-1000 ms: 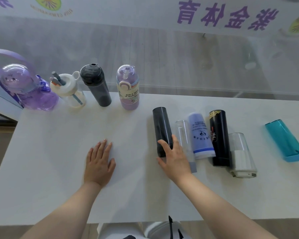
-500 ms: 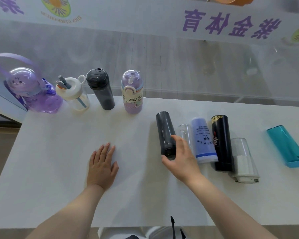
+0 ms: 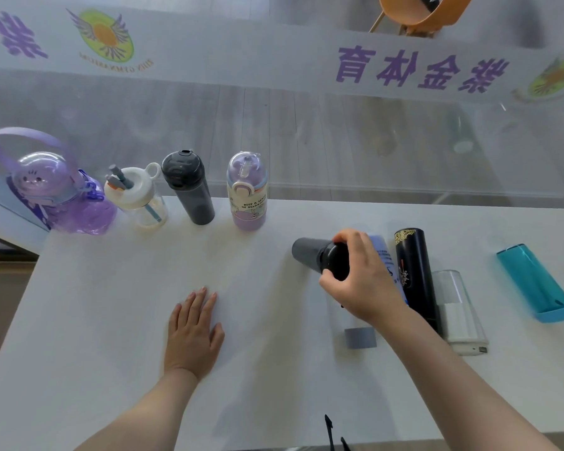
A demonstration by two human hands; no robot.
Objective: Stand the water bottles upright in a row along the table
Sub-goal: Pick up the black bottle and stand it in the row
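Note:
My right hand (image 3: 362, 278) grips the cap end of a dark grey bottle (image 3: 310, 253), which is lifted and tilted, its base pointing left. My left hand (image 3: 192, 333) rests flat on the white table (image 3: 111, 320). Several bottles stand upright along the far edge: a purple round one (image 3: 59, 196), a white-lidded clear one (image 3: 137, 200), a dark grey one (image 3: 188, 187) and a lilac one (image 3: 247, 192). Lying flat to the right are a clear bottle with a grey cap (image 3: 360, 336), a light blue bottle (image 3: 385, 255), a black bottle (image 3: 415, 278), a clear-and-white bottle (image 3: 459, 310) and a teal bottle (image 3: 534, 281).
A glass wall with purple lettering (image 3: 420, 70) rises right behind the table's far edge. The table's left edge (image 3: 20, 288) drops to the floor. A dark object (image 3: 332, 434) pokes up at the near edge.
My right hand has closed round the dark grey bottle and lifted its cap end off the table, swinging it out of the lying group. The left hand stays flat.

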